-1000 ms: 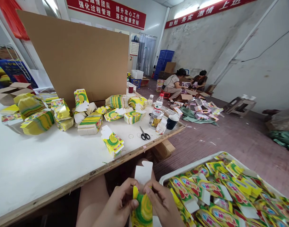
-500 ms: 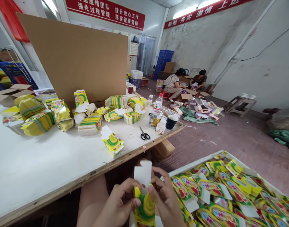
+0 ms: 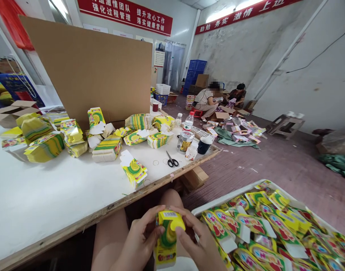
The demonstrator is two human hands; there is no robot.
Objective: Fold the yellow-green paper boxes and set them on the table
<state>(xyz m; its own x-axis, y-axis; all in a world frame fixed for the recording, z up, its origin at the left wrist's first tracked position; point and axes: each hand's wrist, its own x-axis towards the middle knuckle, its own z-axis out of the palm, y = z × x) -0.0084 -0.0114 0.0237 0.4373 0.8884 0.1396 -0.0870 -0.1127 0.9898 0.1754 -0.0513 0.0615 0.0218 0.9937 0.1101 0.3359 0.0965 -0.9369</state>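
Observation:
A small yellow and green carton [image 3: 168, 241] stands between my two hands above my lap, its barcode end folded over at the top. My left hand [image 3: 142, 237] grips its left side, thumb against the printed front. On the other side, my right hand [image 3: 196, 235] has its fingers at the top corner and its thumb near the folded yellow flap. Close by on the table edge lies a little stack of flat yellow cartons [image 3: 133, 170] with white flaps up. To the right, a white tub [image 3: 199, 208] is heaped with similar cartons [image 3: 254, 224].
Bundles of flat cartons [image 3: 107, 148] line the white table [image 3: 48, 203] before a tall cardboard sheet [image 3: 104, 71]. Scissors [image 3: 172, 161], a glass jar [image 3: 185, 141], a bottle [image 3: 189, 121] and a dark mug [image 3: 204, 146] stand near its right corner. Two people [image 3: 206, 98] sit by a floor pile.
The carton's raised white end flap is now folded down, showing the yellow barcode end. Both hands have shifted around the top of the carton.

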